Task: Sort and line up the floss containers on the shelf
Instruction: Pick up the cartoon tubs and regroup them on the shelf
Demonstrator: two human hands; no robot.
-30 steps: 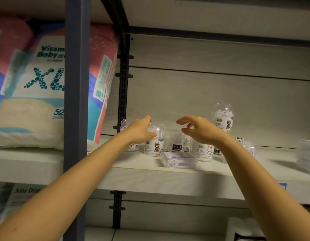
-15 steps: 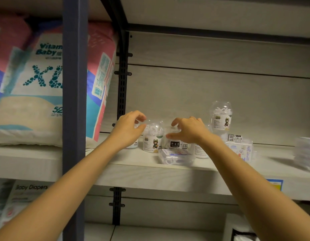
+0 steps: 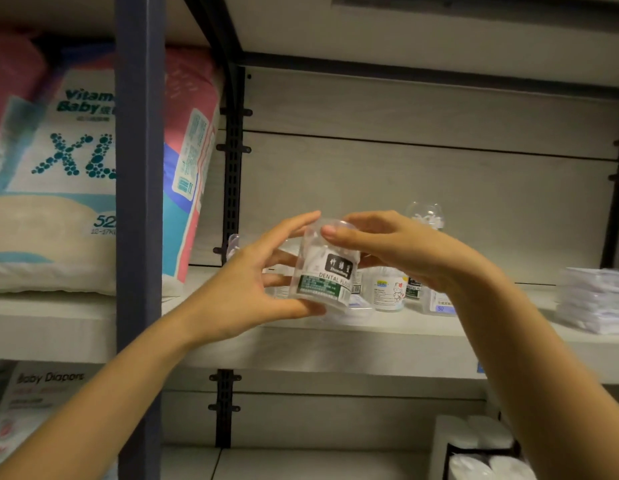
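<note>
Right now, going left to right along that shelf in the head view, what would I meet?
Pink-and-teal diaper pack → dark blue upright post → left hand → clear plastic floss tub with black-and-green label → right hand → stack of white wrapped packets.

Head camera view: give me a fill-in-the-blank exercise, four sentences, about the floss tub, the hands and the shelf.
1. The tub is held by the left hand and the right hand, so by ____ hands.
2. Its label reads DENTAL ____.
3. The diaper pack is marked size ____.
4. The white stack lies at the ____ end of the shelf.

Missing words: both; floss; XL; right
</note>
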